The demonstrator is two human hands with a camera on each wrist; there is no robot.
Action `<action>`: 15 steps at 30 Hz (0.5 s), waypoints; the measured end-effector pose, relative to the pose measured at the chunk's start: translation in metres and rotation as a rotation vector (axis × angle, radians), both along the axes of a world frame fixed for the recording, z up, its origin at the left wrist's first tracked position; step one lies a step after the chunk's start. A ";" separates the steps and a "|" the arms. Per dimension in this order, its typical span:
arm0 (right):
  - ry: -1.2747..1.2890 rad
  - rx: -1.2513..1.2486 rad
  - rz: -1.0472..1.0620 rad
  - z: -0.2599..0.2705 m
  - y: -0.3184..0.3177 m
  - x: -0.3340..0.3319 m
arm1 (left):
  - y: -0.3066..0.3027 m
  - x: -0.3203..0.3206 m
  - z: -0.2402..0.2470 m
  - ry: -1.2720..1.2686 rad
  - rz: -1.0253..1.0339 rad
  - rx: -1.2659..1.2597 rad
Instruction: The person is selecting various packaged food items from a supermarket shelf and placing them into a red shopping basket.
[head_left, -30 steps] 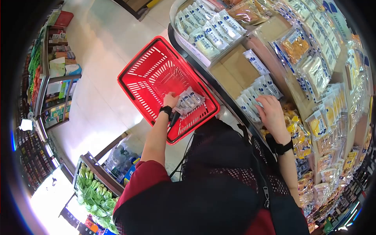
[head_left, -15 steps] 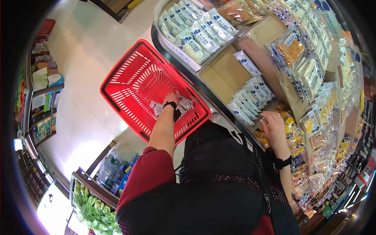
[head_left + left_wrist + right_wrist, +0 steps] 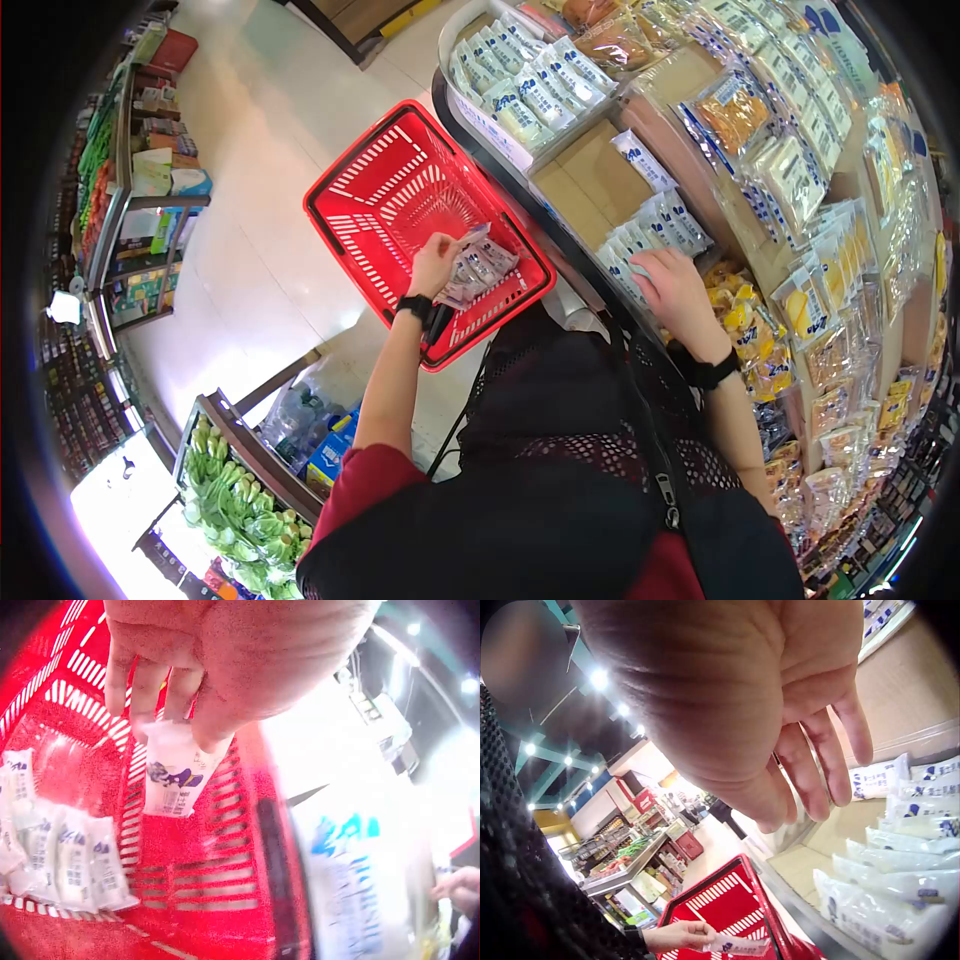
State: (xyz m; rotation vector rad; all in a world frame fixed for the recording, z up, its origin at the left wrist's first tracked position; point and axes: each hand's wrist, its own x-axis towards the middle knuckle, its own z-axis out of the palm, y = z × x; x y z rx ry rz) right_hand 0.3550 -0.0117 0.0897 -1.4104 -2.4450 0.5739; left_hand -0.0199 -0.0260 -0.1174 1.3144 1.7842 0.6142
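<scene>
My left hand [image 3: 433, 265] is inside the red shopping basket [image 3: 408, 212], pinching the top end of a white wrapped snack packet [image 3: 174, 769] with blue print between thumb and fingers. Below and beside it, several similar packets [image 3: 482, 272] lie in a row in the basket. My right hand [image 3: 675, 290] hovers over the near end of a row of white packets [image 3: 655, 232] in a cardboard-lined display bin [image 3: 575, 190]. In the right wrist view its fingers [image 3: 808, 776] hang loosely, with nothing held, just left of those packets.
A neighbouring bin holds more white packets [image 3: 540, 85]. Yellow-wrapped snacks [image 3: 745, 320] lie close by my right wrist, and bagged bread [image 3: 735, 110] fills the shelves to the right. Leafy greens [image 3: 235, 510] stand at lower left. The basket is beside the display's dark edge [image 3: 520, 190].
My left hand went deeper among the basket's packets, then came back up with one packet pinched. My right hand stays near the bin's packets, shifting slightly. The view swung left and back.
</scene>
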 end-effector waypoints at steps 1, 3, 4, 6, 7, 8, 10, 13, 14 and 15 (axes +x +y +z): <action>0.035 0.005 0.040 -0.005 0.005 -0.002 | 0.001 0.000 0.025 -0.104 0.048 0.015; 0.103 -0.018 0.043 -0.005 0.009 -0.018 | 0.000 0.000 0.084 -0.223 0.071 -0.001; 0.219 -0.068 0.001 -0.001 0.008 -0.032 | -0.003 -0.004 0.094 -0.418 0.108 -0.001; 0.342 -0.101 -0.042 0.009 0.015 -0.058 | 0.001 -0.005 0.129 -0.511 0.106 0.017; 0.422 -0.228 -0.051 0.015 0.021 -0.065 | 0.007 0.003 0.149 -0.618 0.113 0.004; 0.503 -0.355 -0.059 0.019 0.030 -0.069 | 0.016 0.012 0.161 -0.648 0.098 -0.022; 0.528 -0.398 -0.051 0.020 0.044 -0.073 | 0.037 0.031 0.176 -0.660 0.025 -0.003; 0.599 -0.390 -0.051 0.008 0.031 -0.049 | 0.044 0.078 0.172 -0.698 -0.074 0.080; 0.555 -0.388 -0.105 0.006 0.030 -0.041 | 0.051 0.089 0.170 -0.676 -0.120 0.081; 0.510 -0.388 -0.159 0.001 0.036 -0.035 | 0.066 0.096 0.168 -0.653 -0.167 0.083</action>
